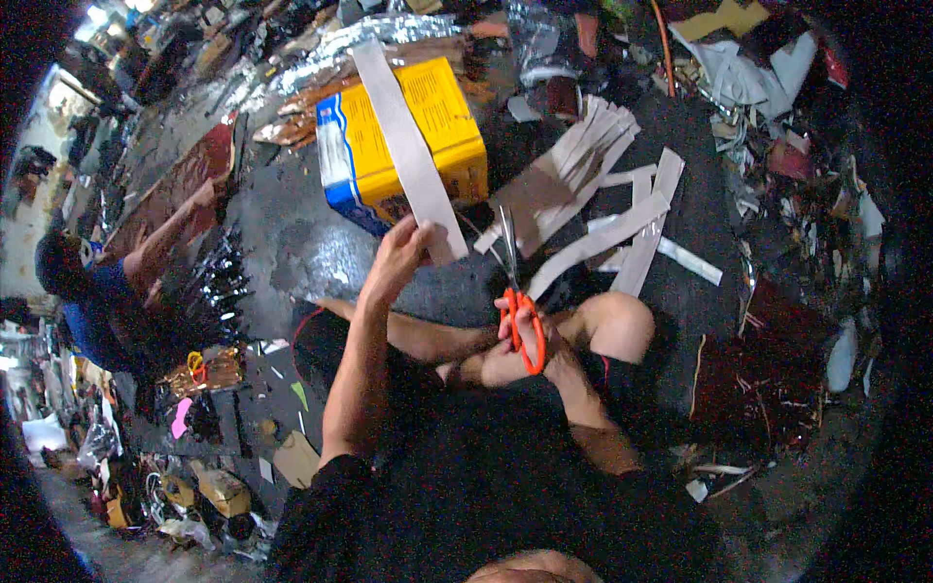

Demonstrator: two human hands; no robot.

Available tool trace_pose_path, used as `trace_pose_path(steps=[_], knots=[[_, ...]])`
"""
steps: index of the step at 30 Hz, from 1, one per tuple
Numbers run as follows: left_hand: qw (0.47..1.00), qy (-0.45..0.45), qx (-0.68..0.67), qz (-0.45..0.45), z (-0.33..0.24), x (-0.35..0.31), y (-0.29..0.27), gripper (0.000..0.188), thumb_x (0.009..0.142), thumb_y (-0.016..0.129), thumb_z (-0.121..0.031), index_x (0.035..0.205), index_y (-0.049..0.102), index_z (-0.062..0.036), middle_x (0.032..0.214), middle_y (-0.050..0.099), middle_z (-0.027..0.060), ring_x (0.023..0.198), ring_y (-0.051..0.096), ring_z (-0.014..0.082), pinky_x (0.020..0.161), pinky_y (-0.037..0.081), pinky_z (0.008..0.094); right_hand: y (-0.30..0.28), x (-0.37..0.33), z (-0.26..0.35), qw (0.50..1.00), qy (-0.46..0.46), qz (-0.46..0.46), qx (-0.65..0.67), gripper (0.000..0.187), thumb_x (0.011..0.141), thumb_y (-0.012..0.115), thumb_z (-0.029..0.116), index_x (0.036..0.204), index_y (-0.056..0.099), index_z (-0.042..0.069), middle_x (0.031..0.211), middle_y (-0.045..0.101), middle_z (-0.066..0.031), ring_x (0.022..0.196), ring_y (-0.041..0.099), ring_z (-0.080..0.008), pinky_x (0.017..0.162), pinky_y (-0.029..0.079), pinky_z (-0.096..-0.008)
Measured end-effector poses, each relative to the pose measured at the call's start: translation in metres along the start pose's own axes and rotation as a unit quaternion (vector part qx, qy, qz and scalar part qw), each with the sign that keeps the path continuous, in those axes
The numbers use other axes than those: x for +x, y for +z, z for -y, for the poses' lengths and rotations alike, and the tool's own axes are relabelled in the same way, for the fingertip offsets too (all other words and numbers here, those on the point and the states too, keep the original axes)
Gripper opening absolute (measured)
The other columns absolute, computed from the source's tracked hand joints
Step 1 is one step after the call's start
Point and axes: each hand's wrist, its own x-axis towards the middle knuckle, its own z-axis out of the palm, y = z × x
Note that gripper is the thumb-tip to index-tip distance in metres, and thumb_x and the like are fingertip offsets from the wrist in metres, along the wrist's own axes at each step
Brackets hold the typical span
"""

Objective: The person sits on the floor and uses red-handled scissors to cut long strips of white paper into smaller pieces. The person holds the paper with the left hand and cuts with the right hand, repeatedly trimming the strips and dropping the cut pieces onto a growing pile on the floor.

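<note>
My left hand (397, 257) pinches the near end of a long pale strip (403, 141). The strip lies across a yellow and blue box (434, 97) and reaches beyond its far edge. In my right hand (550, 335) is a pair of scissors (536, 338) with orange handles. Their metal blades point away from me, to the right of the strip's near end, and seem parted. Beyond the scissors lies a fanned bundle of similar strips (598, 141). Several loose strips (637, 243) overlap one another to the right.
My crossed legs (617, 325) are close below my hands. At the left, another person (102, 311) sits with an arm stretched over a dark red sheet (185, 185). Scraps (758, 73) are heaped at the far right, and a dark red sheet (753, 384) lies at the near right.
</note>
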Motion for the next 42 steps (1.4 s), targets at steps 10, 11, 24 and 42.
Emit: trace_pose_path(steps=[10,11,24,42], knots=[[0.991,-0.048,-0.014,0.126,0.001,-0.009,-0.006,0.028,0.088,0.047,-0.024,0.103,0.05,-0.0006,0.084,0.057,0.0056,0.077,0.056,0.0129,0.066,0.05,0.0272,0.001,-0.026,-0.024,0.99,0.079,0.099,-0.054,0.044,0.084,0.045,0.034,0.111,0.045,0.0,0.081,0.052,-0.0074,0.069,0.052,-0.0157,0.065,0.044,-0.0288],[0.992,-0.042,-0.002,0.12,-0.002,-0.011,-0.001,0.028,0.088,0.047,-0.024,0.103,0.049,-0.0005,0.085,0.057,0.0057,0.078,0.056,0.0131,0.067,0.051,0.0274,0.006,-0.024,-0.02,0.982,0.014,0.101,-0.16,0.041,0.082,0.046,0.029,0.109,0.046,-0.001,0.082,0.053,-0.0098,0.071,0.053,-0.019,0.068,0.043,-0.0305],[0.995,-0.02,0.003,0.099,0.007,-0.026,0.009,0.028,0.089,0.046,-0.023,0.104,0.048,0.0007,0.084,0.056,0.0055,0.072,0.055,0.0114,0.065,0.051,0.027,0.018,-0.011,-0.026,0.947,-0.136,0.04,-0.289,0.05,0.078,0.05,0.046,0.1,0.047,0.001,0.096,0.055,-0.0162,0.089,0.054,-0.0324,0.077,0.042,-0.0378],[0.995,-0.073,0.012,0.073,-0.005,-0.03,0.022,0.032,0.087,0.049,-0.023,0.111,0.048,-0.0019,0.09,0.056,0.0023,0.079,0.053,0.0119,0.068,0.044,0.0243,0.018,-0.017,-0.032,0.956,-0.144,-0.029,-0.252,0.034,0.076,0.051,0.032,0.093,0.052,0.003,0.077,0.057,-0.0087,0.072,0.056,-0.0211,0.064,0.045,-0.0322]])
